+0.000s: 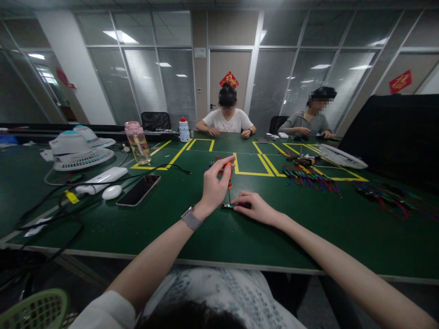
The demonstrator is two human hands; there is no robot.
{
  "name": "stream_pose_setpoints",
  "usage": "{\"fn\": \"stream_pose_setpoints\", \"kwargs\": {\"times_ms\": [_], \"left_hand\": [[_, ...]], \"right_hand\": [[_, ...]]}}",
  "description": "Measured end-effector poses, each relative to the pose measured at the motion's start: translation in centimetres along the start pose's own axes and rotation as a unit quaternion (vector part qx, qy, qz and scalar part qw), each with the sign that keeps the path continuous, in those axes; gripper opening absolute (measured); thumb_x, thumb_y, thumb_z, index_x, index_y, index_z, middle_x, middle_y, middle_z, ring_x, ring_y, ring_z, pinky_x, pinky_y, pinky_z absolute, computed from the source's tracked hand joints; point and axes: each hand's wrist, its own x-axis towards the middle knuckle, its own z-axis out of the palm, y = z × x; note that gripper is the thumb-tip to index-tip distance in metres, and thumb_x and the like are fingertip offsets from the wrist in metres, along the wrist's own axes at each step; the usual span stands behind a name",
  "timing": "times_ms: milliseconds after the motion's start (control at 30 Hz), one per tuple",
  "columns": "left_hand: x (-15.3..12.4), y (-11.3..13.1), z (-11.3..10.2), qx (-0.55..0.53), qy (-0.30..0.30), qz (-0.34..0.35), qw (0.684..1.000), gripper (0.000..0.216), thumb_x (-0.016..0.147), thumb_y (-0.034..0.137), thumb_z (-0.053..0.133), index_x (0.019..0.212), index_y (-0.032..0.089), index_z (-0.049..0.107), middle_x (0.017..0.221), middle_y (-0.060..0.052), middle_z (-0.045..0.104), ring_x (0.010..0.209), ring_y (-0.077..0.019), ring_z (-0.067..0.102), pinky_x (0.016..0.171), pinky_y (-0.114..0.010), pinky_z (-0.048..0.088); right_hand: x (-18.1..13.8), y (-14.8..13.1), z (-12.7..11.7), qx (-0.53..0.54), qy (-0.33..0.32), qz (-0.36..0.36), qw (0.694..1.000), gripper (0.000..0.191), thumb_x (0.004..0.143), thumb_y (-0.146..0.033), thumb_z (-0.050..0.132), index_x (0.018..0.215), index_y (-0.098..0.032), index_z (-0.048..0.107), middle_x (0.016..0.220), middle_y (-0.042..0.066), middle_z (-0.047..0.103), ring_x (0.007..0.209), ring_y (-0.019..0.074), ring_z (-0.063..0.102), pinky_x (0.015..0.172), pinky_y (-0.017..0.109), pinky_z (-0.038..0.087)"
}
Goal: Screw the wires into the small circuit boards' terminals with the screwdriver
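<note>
My left hand [215,183] is closed around the orange handle of a screwdriver [229,179]. The screwdriver stands nearly upright, its thin shaft pointing down at a small circuit board [227,206] on the green table. At the board's right end, my right hand [252,206] grips it with bent fingers, which cover part of it. Whether the tip sits in a screw is too small to tell. Behind my left hand, a few coloured wires [216,160] show on the table.
On the left are a phone [139,190], a white mouse [112,192], black cables, a pink-lidded bottle [137,142] and white fans [82,151]. Bundles of wired boards [310,178] lie right, near a dark screen [394,137]. Yellow tape [254,173] marks the table. Two people sit opposite.
</note>
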Motion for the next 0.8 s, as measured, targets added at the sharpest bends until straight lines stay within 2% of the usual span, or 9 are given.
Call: {"fn": "stream_pose_setpoints", "kwargs": {"times_ms": [200, 300, 433, 467, 633, 800], "left_hand": [[0.1, 0.7, 0.0, 0.083, 0.023, 0.047, 0.995, 0.017, 0.085, 0.029, 0.062, 0.099, 0.021, 0.069, 0.094, -0.004, 0.063, 0.088, -0.0144, 0.06, 0.077, -0.024, 0.049], [0.1, 0.8, -0.1, 0.073, 0.012, 0.043, 0.996, 0.021, 0.091, 0.03, 0.053, 0.102, 0.021, 0.068, 0.1, -0.005, 0.061, 0.091, -0.0141, 0.06, 0.077, -0.024, 0.049], [0.1, 0.3, -0.2, 0.034, -0.011, 0.037, 0.999, 0.029, 0.096, 0.024, 0.041, 0.114, 0.021, 0.064, 0.115, -0.006, 0.064, 0.107, -0.0167, 0.059, 0.094, -0.031, 0.046], [0.1, 0.1, -0.2, 0.022, -0.013, 0.027, 0.999, 0.03, 0.096, 0.024, 0.041, 0.116, 0.02, 0.063, 0.117, -0.007, 0.064, 0.108, -0.0173, 0.06, 0.095, -0.032, 0.047], [0.0, -0.4, 0.0, -0.021, -0.018, -0.011, 1.0, 0.033, 0.096, 0.028, 0.042, 0.123, 0.02, 0.058, 0.124, -0.008, 0.063, 0.104, -0.0179, 0.064, 0.088, -0.03, 0.052], [0.0, 0.1, 0.1, 0.037, -0.001, 0.027, 0.999, 0.024, 0.09, 0.026, 0.054, 0.112, 0.022, 0.064, 0.102, -0.006, 0.066, 0.09, -0.0148, 0.063, 0.077, -0.025, 0.051]], "right_hand": [[0.0, 0.0, 0.0, 0.004, -0.001, 0.003, 1.0, 0.023, 0.089, -0.029, 0.059, 0.104, -0.017, 0.072, 0.086, 0.005, 0.061, 0.073, 0.0147, 0.058, 0.07, 0.026, 0.045], [0.0, -0.1, 0.0, 0.001, 0.0, -0.001, 1.0, 0.023, 0.089, -0.029, 0.059, 0.104, -0.017, 0.072, 0.085, 0.006, 0.061, 0.075, 0.0153, 0.058, 0.071, 0.026, 0.045], [0.0, -0.1, 0.0, 0.001, 0.0, -0.006, 1.0, 0.025, 0.09, -0.031, 0.057, 0.105, -0.017, 0.072, 0.086, 0.006, 0.062, 0.076, 0.0156, 0.059, 0.072, 0.026, 0.045], [0.0, 0.0, 0.0, 0.001, 0.001, -0.005, 1.0, 0.026, 0.09, -0.031, 0.057, 0.105, -0.017, 0.072, 0.086, 0.006, 0.062, 0.076, 0.0156, 0.059, 0.072, 0.027, 0.046], [0.0, 0.0, 0.0, -0.003, 0.004, -0.01, 1.0, 0.025, 0.091, -0.032, 0.056, 0.105, -0.017, 0.072, 0.085, 0.006, 0.062, 0.077, 0.0161, 0.059, 0.072, 0.027, 0.046], [0.0, 0.0, 0.1, -0.003, 0.004, -0.012, 1.0, 0.025, 0.091, -0.031, 0.055, 0.104, -0.018, 0.072, 0.086, 0.006, 0.062, 0.077, 0.0162, 0.059, 0.072, 0.027, 0.046]]}}
